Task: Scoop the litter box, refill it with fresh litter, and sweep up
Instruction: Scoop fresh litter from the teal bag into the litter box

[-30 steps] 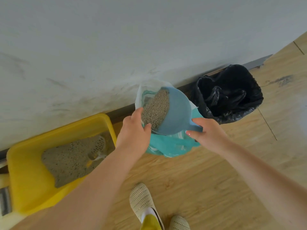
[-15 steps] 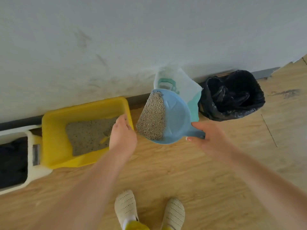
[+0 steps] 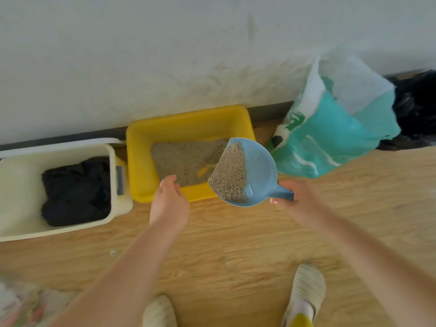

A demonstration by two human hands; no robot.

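Right hand [image 3: 297,201] grips your blue scoop [image 3: 254,175] by its handle, fresh litter banked left; left hand [image 3: 170,202] hangs relaxed, empty. Yellow litter box [image 3: 188,128] sits directly left of the scoop, by the wall.

A wooden plank floor [image 3: 236,244] runs up to a dark skirting along the white wall. Against that far edge, from left to right, stand a cream bin [image 3: 115,208] holding a black bag, a yellow litter box [image 3: 141,161] with grey litter in it just beside the bin, a teal and white litter bag [image 3: 335,138], and a black rubbish bag [image 3: 417,105]. Two pale knitted shoes [image 3: 306,289] stand at the near edge, and patterned fabric [image 3: 21,303] lies in the near left corner.
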